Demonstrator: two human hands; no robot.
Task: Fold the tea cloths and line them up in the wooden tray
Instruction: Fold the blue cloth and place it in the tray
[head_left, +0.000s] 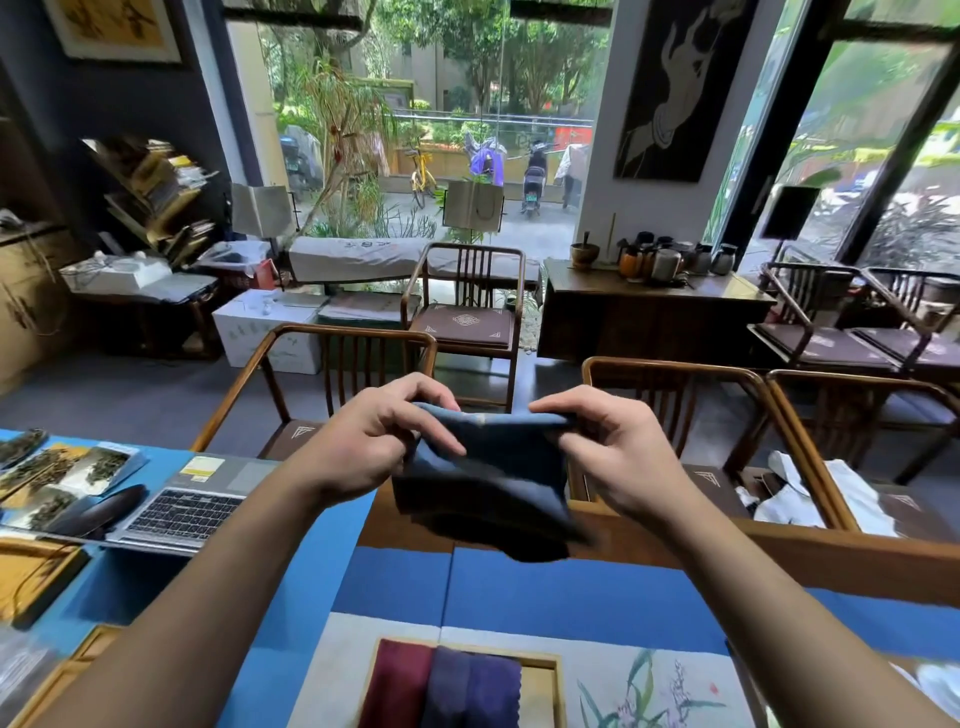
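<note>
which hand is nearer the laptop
Left. The left hand grips the blue cloth just right of the laptop; the right hand grips the cloth's far side, farther away.

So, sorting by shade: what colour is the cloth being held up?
Dark blue, clearest in the head view.

Daylight pours through a tall glass front (457, 119) at the top centre of the frame onto a grey floor (104, 395), with wooden armchairs (467, 312) in the middle, a dark sideboard (649, 317) at right and a dark-blue wall (104, 109) at upper left.
</note>
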